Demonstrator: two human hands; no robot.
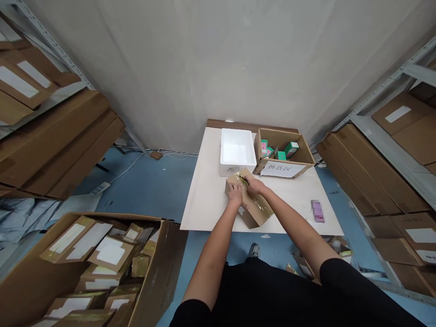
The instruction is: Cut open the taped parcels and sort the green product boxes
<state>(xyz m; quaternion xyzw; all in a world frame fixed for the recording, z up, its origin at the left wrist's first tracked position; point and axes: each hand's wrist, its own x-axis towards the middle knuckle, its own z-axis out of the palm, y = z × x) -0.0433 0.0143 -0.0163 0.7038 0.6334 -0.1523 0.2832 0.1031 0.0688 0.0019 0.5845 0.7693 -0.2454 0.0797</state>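
A taped cardboard box (254,212) lies at an angle near the front of the white table (200,200). My left hand (235,193) rests on its upper face, fingers spread and lying flat. In my right hand (255,185), closed, is a yellow and black utility knife (244,180), held at the shiny tape along the box's top. The blade is too small to make out. Just behind the box stands a white foam box (237,169) with handwriting on its front. Beside that is an open carton (308,156) holding several green and white small boxes (291,149).
A pink, blurred-out item (318,211) lies on the table's right side. At the lower left stands a large carton (170,254) full of labelled parcels. Shelves with cartons flank both sides; a power strip (100,189) and cables lie on the blue floor.
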